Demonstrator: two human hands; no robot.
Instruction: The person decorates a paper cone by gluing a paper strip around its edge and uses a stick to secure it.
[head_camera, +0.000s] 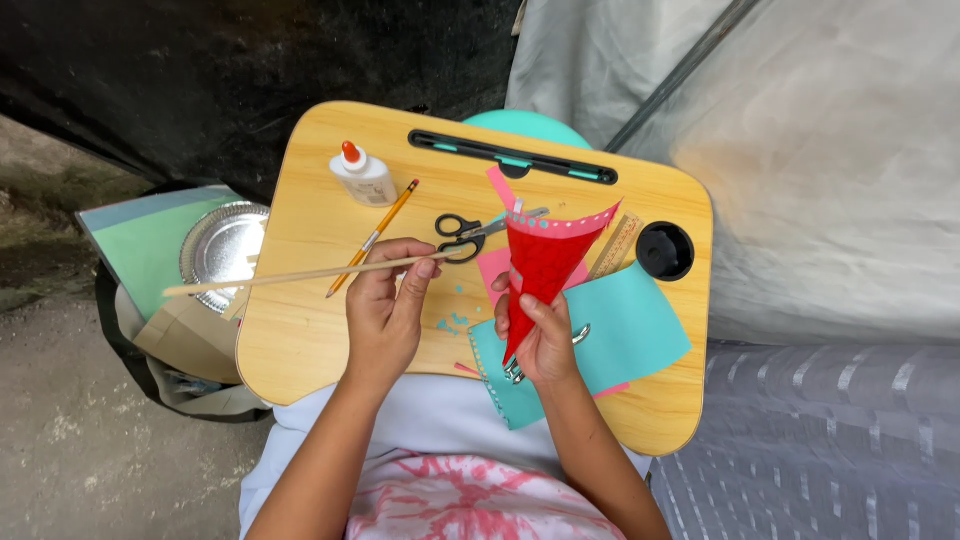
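Note:
My left hand (385, 305) pinches one end of a long thin wooden stick (300, 275), which reaches out to the left past the edge of the wooden lap tray (300, 340). In my right hand (540, 335) a red paper cone (540, 265) with a pink dotted rim stands point down, its open mouth facing up. The cone is just right of the stick's near end, not touching it.
On the tray lie black-handled scissors (462, 236), an orange pencil (375, 238), a white glue bottle (362, 176), a wooden ruler (615, 245), teal paper (625, 335) and pink paper scraps. A silver foil plate (222, 245) and card sheets sit left of the tray.

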